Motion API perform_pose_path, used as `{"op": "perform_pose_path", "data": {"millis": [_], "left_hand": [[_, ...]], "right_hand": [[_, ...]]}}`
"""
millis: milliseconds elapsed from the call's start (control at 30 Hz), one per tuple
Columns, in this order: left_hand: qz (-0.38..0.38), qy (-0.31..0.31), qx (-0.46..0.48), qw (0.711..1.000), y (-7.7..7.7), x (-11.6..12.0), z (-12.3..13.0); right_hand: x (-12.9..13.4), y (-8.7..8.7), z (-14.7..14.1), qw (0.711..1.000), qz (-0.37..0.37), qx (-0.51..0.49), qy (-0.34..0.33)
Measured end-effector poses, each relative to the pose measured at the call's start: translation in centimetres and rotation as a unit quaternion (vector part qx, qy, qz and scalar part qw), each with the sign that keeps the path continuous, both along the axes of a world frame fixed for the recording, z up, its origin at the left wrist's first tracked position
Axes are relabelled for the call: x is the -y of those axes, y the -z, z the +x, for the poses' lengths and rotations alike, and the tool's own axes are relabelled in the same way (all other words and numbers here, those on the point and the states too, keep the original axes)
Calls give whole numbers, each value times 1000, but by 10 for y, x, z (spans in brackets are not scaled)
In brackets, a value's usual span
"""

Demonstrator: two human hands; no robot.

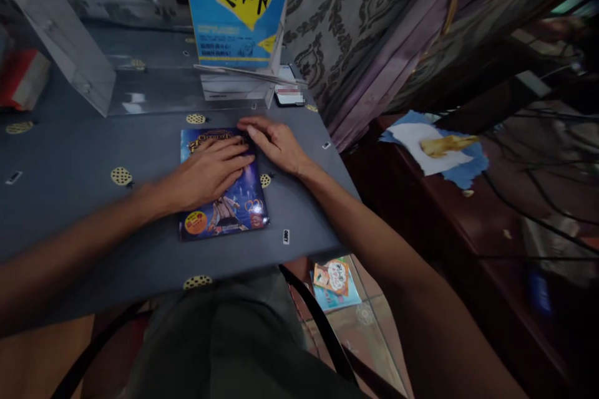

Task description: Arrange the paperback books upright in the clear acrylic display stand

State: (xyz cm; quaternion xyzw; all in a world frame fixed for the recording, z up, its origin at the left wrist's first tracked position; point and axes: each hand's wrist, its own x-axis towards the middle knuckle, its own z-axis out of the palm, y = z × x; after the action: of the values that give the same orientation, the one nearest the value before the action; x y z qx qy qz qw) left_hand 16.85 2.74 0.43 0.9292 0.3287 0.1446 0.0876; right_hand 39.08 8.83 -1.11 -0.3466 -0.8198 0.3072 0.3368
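A blue and purple book (234, 199) with a round yellow sticker lies flat on the grey table (145, 237). Across the upper part of its cover my left hand (210, 171) rests palm down, fingers stretched out, hiding much of the title. My right hand (276, 143) is at the book's top right corner, its fingers extended and slightly apart from the thumb. Neither hand grips anything.
Behind the book, a blue and yellow book (238, 43) stands by a clear acrylic stand (88, 75). A phone (289, 88) lies beside it. A red book (23, 81) is at far left. Books (334, 287) lie on the floor; cables and a blue cloth (468, 165) are at right.
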Motion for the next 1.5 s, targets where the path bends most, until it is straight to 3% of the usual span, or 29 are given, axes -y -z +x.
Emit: {"op": "perform_pose_path", "data": {"millis": [267,467,567,667,800,900,1067,1233,1400,1500], "left_hand": [[-25,107,-18,994,-10,64,2],[-34,109,25,993,-9,66,-2],[-32,69,63,995,-3,56,-16],[-19,-18,91,995,4,45,-41],[-35,-107,81,990,9,40,-67],[-37,-128,67,989,11,41,-71],[-13,-133,80,988,16,44,-66],[-8,-136,84,987,17,44,-66],[-3,-146,80,986,17,45,-65],[3,-194,61,979,18,46,-65]], "right_hand": [[2,3,-4,1000,-19,-11,13],[10,0,-7,998,36,39,24],[31,-7,-18,994,85,55,39],[73,-15,-38,986,161,31,26],[135,-17,-66,963,223,40,-148],[158,-15,-70,956,199,82,-198],[158,-13,-37,984,126,37,-119],[156,-15,-1,993,116,17,-17],[143,-12,1,991,127,26,26],[127,-7,-4,987,126,79,67]]}}
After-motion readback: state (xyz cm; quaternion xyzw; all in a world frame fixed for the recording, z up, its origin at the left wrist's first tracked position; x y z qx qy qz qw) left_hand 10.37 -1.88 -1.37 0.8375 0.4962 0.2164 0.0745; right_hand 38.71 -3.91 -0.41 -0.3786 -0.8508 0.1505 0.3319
